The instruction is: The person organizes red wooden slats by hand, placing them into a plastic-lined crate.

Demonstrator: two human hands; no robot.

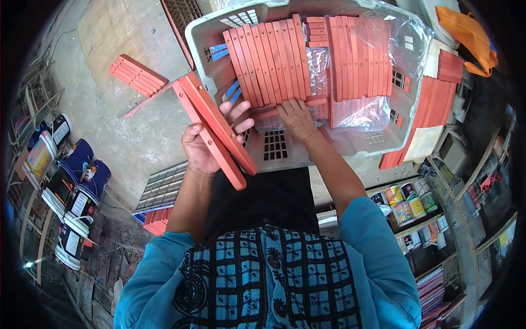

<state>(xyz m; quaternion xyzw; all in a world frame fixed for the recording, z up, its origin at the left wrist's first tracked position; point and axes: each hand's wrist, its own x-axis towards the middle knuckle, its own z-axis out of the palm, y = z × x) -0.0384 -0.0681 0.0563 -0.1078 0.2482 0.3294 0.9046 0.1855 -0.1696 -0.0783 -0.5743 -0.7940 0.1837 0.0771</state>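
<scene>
Over the near left corner of a grey plastic crate, the left hand holds two long red bars side by side, its thumb against one and its fingers spread and half curled on the other side. Both bars slant, their far ends pointing up and left, and round holes show along their faces. The right hand reaches inside the crate, palm down with fingers bent, touching the red pieces just below the near ends of a row of upright-set bars; whether the fingertips grip one cannot be told. A crosswise bar lies beside that hand. To the right, a second row of bars sits partly beneath clear plastic, and between the rows, at the far side, lies a short stack. Outside the crate, on the left, a small group of red bars rests on a flat board. Red slats lie along the crate's right side, near an orange cloth item. Farther out are buckets on the left and paint cans on the right.
</scene>
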